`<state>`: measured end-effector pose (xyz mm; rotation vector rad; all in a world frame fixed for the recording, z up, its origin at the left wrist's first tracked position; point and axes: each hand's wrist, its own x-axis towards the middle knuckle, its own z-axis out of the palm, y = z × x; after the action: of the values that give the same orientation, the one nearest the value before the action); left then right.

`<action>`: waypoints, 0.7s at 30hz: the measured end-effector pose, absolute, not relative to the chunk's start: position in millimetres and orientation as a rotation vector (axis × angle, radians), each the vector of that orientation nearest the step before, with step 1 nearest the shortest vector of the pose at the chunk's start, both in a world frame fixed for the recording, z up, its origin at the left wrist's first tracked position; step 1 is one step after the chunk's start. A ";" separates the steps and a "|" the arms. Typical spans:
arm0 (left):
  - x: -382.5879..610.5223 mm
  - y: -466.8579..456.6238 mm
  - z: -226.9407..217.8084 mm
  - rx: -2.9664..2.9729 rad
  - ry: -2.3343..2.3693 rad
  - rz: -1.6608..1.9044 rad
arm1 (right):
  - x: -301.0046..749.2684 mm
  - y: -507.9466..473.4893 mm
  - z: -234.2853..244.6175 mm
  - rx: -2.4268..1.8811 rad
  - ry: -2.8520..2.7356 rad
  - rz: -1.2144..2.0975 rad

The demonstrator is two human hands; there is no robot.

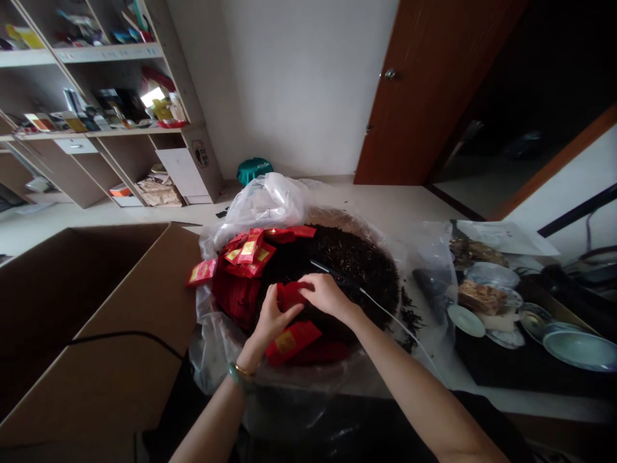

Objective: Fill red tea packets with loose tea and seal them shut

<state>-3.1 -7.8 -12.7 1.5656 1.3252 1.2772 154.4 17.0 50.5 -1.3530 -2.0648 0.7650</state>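
A small red packet (290, 294) is held between my two hands, over dark loose leaves that look like tea (357, 257). My left hand (272, 318) grips its left side, thumb and fingers closed around it. At its right edge, the fingers of my right hand (324, 296) pinch the packet. Red packets with gold labels (250, 251) lie in a loose pile on the far left of the leaves. Below them stands a tight row of red packets (234, 296). More red packets (293, 341) lie just beyond my left wrist.
Clear plastic sheeting (270, 199) lines the round container of leaves. A dark phone-like device (332, 271) with a white cable (385, 307) lies on the leaves. An open cardboard box (139, 308) stands at left. Bowls (581, 347) and a gaiwan-like dish (465, 320) sit at right.
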 end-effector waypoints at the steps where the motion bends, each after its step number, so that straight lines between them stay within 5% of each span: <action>1: -5.4 -6.5 -9.8 1.468 1.260 1.238 | 156.9 18.9 50.9 -1.349 -2.047 0.789; 13: 3.5 -4.4 -0.1 1.210 1.064 1.257 | 153.2 21.5 43.5 -1.267 -1.584 1.248; 21: 4.0 -9.6 12.0 1.024 0.989 1.175 | 155.1 27.5 36.5 -1.246 -1.648 1.077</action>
<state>4.0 -9.6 12.0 1.0236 0.9888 1.1749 155.1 27.5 36.5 -1.2464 -1.6476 1.0768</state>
